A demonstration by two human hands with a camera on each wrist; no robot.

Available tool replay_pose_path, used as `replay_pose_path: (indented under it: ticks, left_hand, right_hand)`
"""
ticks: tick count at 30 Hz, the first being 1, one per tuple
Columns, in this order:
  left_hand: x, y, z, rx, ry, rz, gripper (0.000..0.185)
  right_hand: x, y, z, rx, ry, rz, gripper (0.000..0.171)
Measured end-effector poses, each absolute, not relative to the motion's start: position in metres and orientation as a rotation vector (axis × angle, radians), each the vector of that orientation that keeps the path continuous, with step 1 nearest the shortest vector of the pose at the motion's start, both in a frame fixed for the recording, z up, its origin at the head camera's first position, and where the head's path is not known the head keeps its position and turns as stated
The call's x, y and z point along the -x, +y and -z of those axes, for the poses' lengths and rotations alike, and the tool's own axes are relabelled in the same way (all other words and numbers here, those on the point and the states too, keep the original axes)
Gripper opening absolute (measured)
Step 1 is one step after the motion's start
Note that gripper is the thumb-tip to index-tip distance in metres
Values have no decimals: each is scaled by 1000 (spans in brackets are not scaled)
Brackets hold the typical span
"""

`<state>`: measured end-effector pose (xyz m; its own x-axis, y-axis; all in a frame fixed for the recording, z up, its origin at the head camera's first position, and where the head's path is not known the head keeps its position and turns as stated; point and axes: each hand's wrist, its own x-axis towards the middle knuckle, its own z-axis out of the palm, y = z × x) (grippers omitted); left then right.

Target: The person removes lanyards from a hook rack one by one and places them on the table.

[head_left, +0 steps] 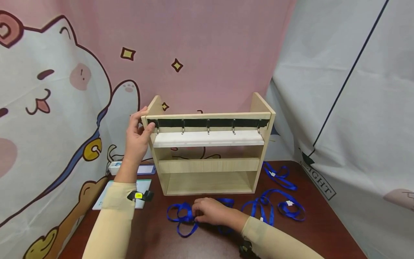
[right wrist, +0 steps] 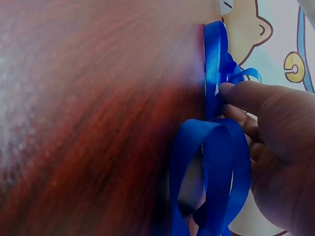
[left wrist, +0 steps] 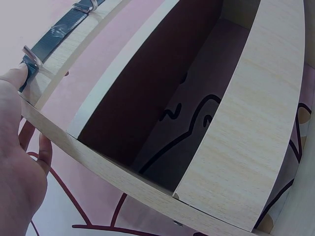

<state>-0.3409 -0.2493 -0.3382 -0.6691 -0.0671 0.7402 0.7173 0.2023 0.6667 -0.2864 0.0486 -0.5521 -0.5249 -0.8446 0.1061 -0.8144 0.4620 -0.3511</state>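
1. Left hand (head_left: 137, 135) grips the upper left corner of the wooden rack (head_left: 208, 165), left of frame centre in the head view. Thumb on the front face by the black strip (head_left: 207, 122), fingers wrapped behind the side panel. Looks like a steadying hold so the rack stays put.
2. The left wrist view agrees: thumb tip sits against the dark strip next to the first hook (left wrist: 30, 58), palm along the side panel's edge.
3. Left forearm rises from the lower left of the frame, wrist bent slightly inward, beige sleeve to the wrist.
4. Right hand (head_left: 211, 212) is low at centre frame, palm down on the dark red table (head_left: 155, 237), just in front of the rack.
5. Its fingers pinch a blue ribbon (head_left: 182, 216). In the right wrist view the fingertips (right wrist: 231, 91) are pressed together on the strap where it bunches, loops (right wrist: 216, 167) hanging below. The ribbon lies on the table, apart from the hooks.
6. More blue ribbons (head_left: 278, 207) lie loose at lower right, beside the rack's right foot, within easy reach.
7. Five metal hooks run under the black strip. All are bare.
8. Cards (head_left: 142, 187) lie on the table at left, behind the left sleeve.
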Motion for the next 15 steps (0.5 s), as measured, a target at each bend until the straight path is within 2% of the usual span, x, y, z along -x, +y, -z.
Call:
replay_pose_path:
  ticks: [5, 15]
  left_hand:
    - [342, -249, 337, 611, -1823, 1533, 44]
    - [339, -249, 338, 600, -1841, 1525, 44]
  right_hand:
    - [284, 52, 549, 1435, 2621, 663, 12]
    - [280, 62, 548, 1334, 2635, 819, 24]
